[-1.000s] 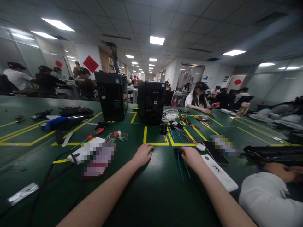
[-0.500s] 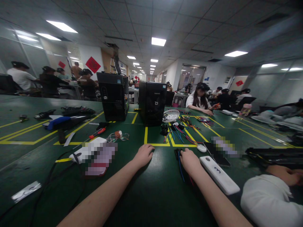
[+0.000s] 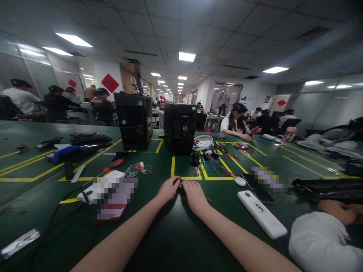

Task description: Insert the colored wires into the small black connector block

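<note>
My left hand (image 3: 168, 189) and my right hand (image 3: 195, 193) meet above the green table (image 3: 176, 234). Both are closed on a small black part (image 3: 180, 184), mostly covered by the fingers, so its exact kind cannot be made out. A short red wire (image 3: 209, 200) sticks out beside my right hand. Just beyond lie black pieces (image 3: 195, 159) and a bundle of red and blue wires (image 3: 211, 160). Further back, a white plastic basket (image 3: 203, 142) stands beside a black computer tower (image 3: 180, 130).
Another black tower (image 3: 132, 122) stands to the left. Glasses (image 3: 138, 169), a red screwdriver (image 3: 113, 165) and a white power bank (image 3: 262, 214) lie around my arms. At the right is a neighbour's white sleeve (image 3: 320, 241); a person (image 3: 236, 122) sits across the table.
My right hand has moved left, bringing the black part with its wires to my left hand. My left hand, flat on the table before, has closed on the part.
</note>
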`<state>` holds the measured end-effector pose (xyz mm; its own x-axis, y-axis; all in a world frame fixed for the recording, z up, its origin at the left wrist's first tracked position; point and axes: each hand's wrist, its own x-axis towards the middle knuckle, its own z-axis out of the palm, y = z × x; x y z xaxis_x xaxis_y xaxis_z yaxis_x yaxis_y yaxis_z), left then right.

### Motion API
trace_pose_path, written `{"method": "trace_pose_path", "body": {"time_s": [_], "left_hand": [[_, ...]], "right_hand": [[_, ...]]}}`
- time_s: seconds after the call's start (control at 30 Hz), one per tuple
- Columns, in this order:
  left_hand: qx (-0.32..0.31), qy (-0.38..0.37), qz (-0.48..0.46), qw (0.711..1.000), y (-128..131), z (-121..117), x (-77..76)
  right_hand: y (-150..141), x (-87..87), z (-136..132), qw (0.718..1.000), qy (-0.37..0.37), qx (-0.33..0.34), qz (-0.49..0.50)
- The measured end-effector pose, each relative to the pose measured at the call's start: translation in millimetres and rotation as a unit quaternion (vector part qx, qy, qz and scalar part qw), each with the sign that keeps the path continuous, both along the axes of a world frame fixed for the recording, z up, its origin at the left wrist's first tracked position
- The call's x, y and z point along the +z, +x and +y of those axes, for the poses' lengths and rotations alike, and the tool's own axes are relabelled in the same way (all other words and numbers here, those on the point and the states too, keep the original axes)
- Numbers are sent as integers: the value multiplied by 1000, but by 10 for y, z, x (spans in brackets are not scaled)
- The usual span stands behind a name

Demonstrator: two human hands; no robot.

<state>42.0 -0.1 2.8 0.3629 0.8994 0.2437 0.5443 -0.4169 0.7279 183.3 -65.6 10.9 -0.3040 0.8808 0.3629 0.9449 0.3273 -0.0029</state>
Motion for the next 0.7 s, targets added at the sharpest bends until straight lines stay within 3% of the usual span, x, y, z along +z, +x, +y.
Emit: {"method": "trace_pose_path", "body": {"time_s": [0.17, 0.3, 0.5, 0.7], "left_hand": [[14, 13, -13, 1000, -134, 77, 4], [13, 26, -2, 1000, -315, 89, 13], [-93, 51, 6, 994, -375, 38, 12], [-97, 44, 2, 994, -347, 10, 55]], "right_hand": [[-169, 81, 243, 999, 1, 41, 4], [-150, 107, 235, 996, 15, 90, 12], [-59, 88, 192, 995, -6, 67, 68], [-57, 107, 180, 989, 19, 112, 98]]}}
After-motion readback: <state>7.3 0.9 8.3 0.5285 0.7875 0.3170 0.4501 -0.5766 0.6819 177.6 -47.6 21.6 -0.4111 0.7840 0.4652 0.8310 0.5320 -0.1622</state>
